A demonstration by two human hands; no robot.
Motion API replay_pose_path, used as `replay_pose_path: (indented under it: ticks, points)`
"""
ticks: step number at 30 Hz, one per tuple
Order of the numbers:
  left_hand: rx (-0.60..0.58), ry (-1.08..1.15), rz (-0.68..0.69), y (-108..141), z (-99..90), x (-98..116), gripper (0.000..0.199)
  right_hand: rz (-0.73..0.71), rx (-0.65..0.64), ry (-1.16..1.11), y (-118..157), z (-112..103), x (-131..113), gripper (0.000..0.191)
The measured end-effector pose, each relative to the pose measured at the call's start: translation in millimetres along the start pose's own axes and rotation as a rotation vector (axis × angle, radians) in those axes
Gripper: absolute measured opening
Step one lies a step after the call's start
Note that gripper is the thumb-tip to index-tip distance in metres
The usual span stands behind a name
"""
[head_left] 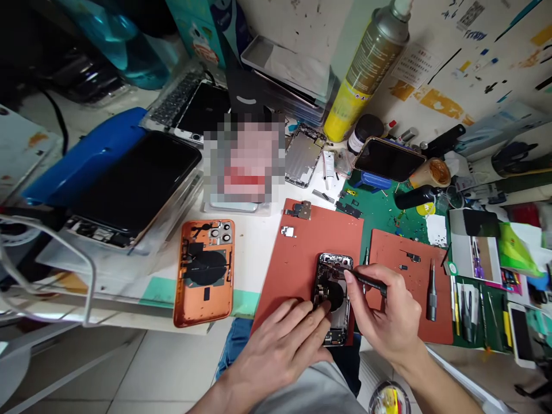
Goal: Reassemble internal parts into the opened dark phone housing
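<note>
An opened phone housing (344,322) lies on the red-brown mat, its dark round coil and internal parts exposed. My left hand (287,339) holds its left side and lower part, with the fingers laid across the frame and onto the inside. Between the thumb and fingers of my right hand (390,310) is a slim dark tool (371,283). It slants across the housing's upper right, and its thin tip reaches toward the upper left inside. I cannot make out exactly what the tip touches. Above the housing, a camera module (303,210) and a small silvery part (288,232) lie on the mat.
An orange phone back housing (179,305) lies at the left near the table edge. A large dark phone (138,184) rests behind it. On the right are a second red-brown mat (388,322), a screwdriver (432,293) and several tools. A spray can (366,69) stands at the back.
</note>
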State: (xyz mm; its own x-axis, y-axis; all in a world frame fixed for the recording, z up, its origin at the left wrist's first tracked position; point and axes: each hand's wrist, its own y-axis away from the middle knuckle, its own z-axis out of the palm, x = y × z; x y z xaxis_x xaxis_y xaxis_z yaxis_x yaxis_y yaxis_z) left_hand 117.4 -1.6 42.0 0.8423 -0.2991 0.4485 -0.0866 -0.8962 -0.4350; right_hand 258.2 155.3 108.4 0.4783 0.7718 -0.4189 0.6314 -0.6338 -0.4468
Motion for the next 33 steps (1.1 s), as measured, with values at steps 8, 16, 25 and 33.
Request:
replay_pose_path:
  ticks: [8,16,25,33]
  points:
    - [0.02,0.014,0.025,7,6.9,-5,0.043,-0.027,-0.026,0.059,-1,3,-4,0.019]
    - [0.046,0.025,0.017,7,9.1,-6,0.046,-0.281,-0.186,0.148,-14,-1,-9,0.015]
    - [0.047,-0.001,0.017,10,10.9,-6,0.045,-0.288,-0.423,0.131,-42,-8,-19,0.018]
    - [0.042,-0.014,0.034,9,7.9,-9,0.048,-0.305,-0.413,0.112,-47,-6,-16,0.019]
